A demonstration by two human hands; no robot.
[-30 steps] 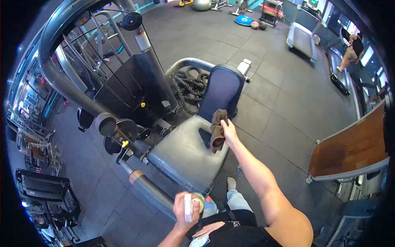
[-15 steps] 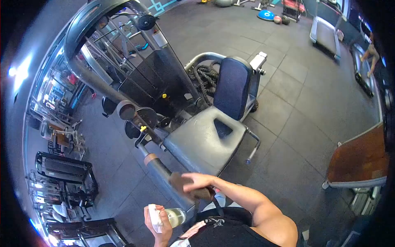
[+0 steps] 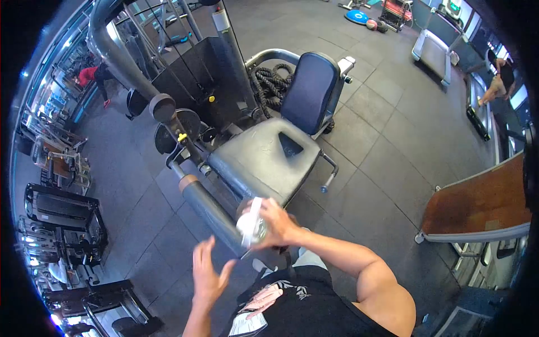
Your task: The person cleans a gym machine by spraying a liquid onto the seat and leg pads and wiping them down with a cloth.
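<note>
My right hand (image 3: 279,224) is closed around a clear spray bottle (image 3: 252,226) with a white head, slightly blurred by motion. The bottle is over the padded roller (image 3: 210,210) of a leg machine, close to the front of its grey seat (image 3: 261,160). Some dark brown material shows behind the right hand, mostly hidden by the hand and bottle. To the left, my left hand (image 3: 209,276) is raised with fingers and thumb apart, holding nothing.
The machine's dark backrest (image 3: 310,92) stands beyond the seat, with coiled battle rope (image 3: 270,87) behind. A side handle (image 3: 330,174) juts out at the right. A brown padded board (image 3: 477,202) stands farther right. Other people (image 3: 92,77) are at the far left and right.
The spray bottle has passed from my left hand to my right, which earlier held a brown cloth. My left hand has opened. The view has shifted, with the machine now farther left and higher.
</note>
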